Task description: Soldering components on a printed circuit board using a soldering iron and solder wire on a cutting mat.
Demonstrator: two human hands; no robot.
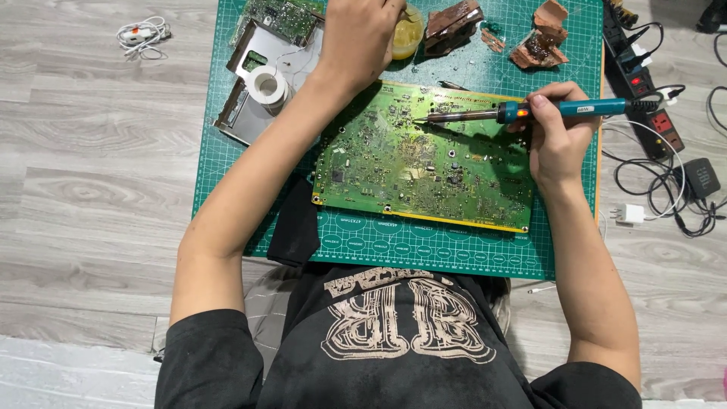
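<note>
A large green circuit board (424, 163) lies on a green cutting mat (394, 242). My right hand (556, 132) grips a blue-handled soldering iron (530, 112) like a pen, its metal tip resting on the board's upper middle. My left hand (360, 34) reaches past the board's far edge to a small yellowish jar (409, 34), fingers curled at it; what it holds is hidden.
A roll of solder wire (266, 83) sits on a metal chassis (254, 76) with another board at the mat's far left. Brown sponge pieces (541, 42) lie at the far right. A power strip (644, 76), cables and a charger (700, 178) lie on the floor.
</note>
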